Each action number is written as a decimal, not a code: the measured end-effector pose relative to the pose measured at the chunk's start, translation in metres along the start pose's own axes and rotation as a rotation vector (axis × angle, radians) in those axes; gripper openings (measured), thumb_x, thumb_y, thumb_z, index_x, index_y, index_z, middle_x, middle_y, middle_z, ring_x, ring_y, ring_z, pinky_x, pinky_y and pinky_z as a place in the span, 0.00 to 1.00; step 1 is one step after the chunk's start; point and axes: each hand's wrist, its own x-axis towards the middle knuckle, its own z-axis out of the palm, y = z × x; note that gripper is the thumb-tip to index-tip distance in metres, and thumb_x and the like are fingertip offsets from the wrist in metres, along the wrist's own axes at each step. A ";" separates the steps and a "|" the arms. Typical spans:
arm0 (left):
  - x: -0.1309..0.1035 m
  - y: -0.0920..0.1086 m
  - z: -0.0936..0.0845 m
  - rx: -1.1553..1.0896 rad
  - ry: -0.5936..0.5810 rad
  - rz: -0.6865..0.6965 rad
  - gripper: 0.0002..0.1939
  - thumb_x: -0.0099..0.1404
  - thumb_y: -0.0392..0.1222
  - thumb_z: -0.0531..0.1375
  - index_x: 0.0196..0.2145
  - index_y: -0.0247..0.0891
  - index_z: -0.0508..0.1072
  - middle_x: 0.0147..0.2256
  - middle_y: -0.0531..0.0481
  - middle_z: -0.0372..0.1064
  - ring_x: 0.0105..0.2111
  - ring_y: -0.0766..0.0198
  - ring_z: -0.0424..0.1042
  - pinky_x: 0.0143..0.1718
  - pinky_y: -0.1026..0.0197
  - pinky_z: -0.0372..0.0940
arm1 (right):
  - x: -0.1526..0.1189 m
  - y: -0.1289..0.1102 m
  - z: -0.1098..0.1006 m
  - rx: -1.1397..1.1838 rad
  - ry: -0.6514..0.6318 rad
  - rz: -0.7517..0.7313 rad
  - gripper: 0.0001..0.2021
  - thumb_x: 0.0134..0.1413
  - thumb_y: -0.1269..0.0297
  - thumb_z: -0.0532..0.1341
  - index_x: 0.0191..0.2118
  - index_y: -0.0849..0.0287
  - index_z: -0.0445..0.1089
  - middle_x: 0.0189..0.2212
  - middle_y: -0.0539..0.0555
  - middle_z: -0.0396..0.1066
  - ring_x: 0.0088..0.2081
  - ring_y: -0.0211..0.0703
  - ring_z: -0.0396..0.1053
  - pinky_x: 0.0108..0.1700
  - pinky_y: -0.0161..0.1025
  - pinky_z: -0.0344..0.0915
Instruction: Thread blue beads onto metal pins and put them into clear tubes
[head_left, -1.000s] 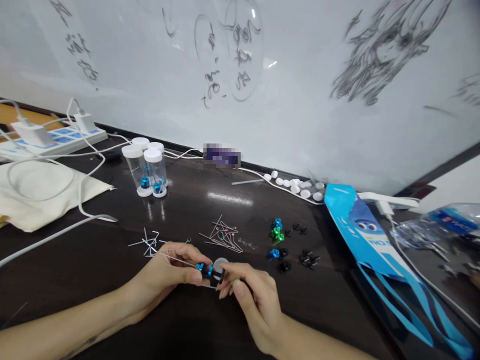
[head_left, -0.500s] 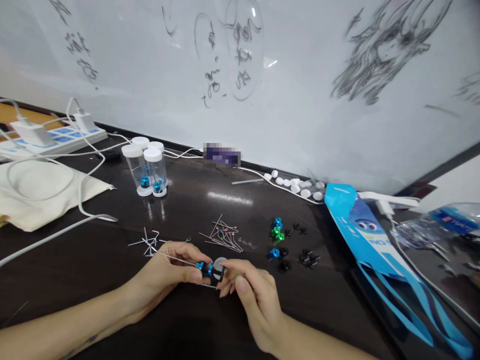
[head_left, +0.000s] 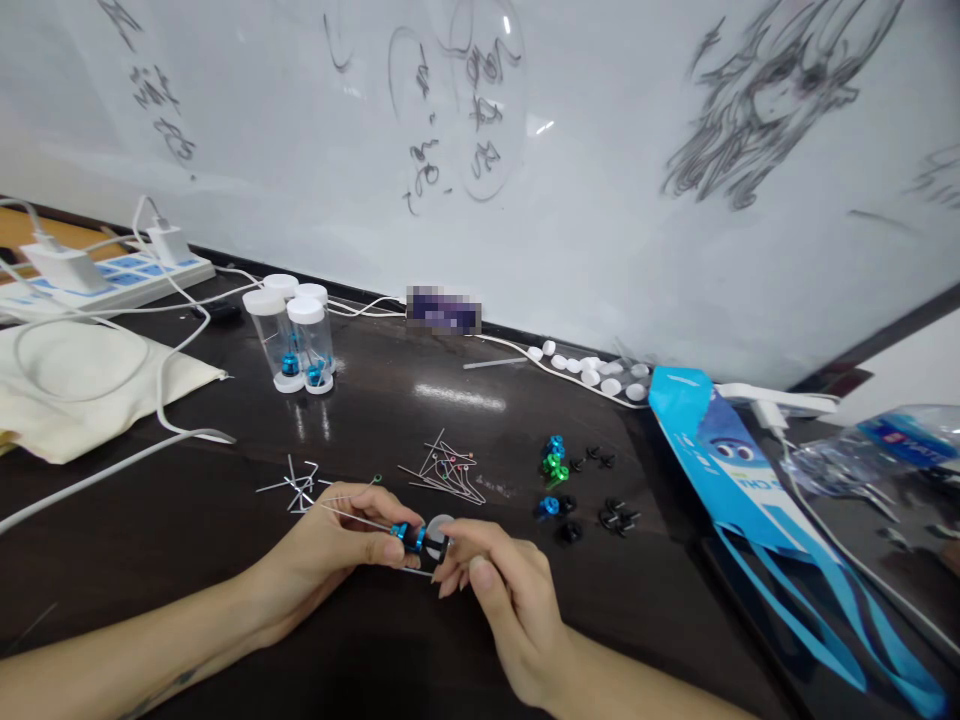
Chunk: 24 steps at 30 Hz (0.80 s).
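Note:
My left hand [head_left: 345, 535] pinches a small blue metal part [head_left: 407, 536] between thumb and fingers, with a thin wire running out to the left. A black piece sits at the right end of the blue part. My right hand [head_left: 506, 590] has its index fingertip against this black end, its thumb held apart from it. A round whitish disc [head_left: 439, 530] shows just behind the black piece. Beyond my hands lie a pile of thin wires with small coloured rings [head_left: 450, 475] and, further left, several silver hex keys [head_left: 300, 487].
Blue and green parts [head_left: 555, 465] and black screws [head_left: 619, 517] lie to the right. Clear tubes with white caps [head_left: 306, 312] stand at the back left, near a power strip [head_left: 120, 285]. White caps [head_left: 590, 377] and a blue bag [head_left: 720, 450] are further right.

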 end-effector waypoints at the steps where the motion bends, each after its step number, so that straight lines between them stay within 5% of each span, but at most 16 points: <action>1: 0.000 0.000 0.000 0.000 -0.001 0.000 0.09 0.46 0.33 0.73 0.29 0.37 0.82 0.28 0.51 0.79 0.27 0.66 0.75 0.32 0.67 0.68 | 0.000 0.000 0.000 -0.004 -0.004 0.002 0.15 0.68 0.64 0.47 0.53 0.59 0.66 0.30 0.54 0.73 0.32 0.42 0.73 0.37 0.40 0.69; 24: 0.000 -0.001 0.000 0.003 -0.006 0.003 0.09 0.46 0.32 0.73 0.29 0.37 0.82 0.28 0.51 0.79 0.28 0.66 0.75 0.32 0.68 0.68 | 0.000 0.000 0.000 0.004 0.010 -0.006 0.16 0.69 0.63 0.47 0.55 0.59 0.65 0.30 0.54 0.74 0.32 0.42 0.73 0.37 0.41 0.69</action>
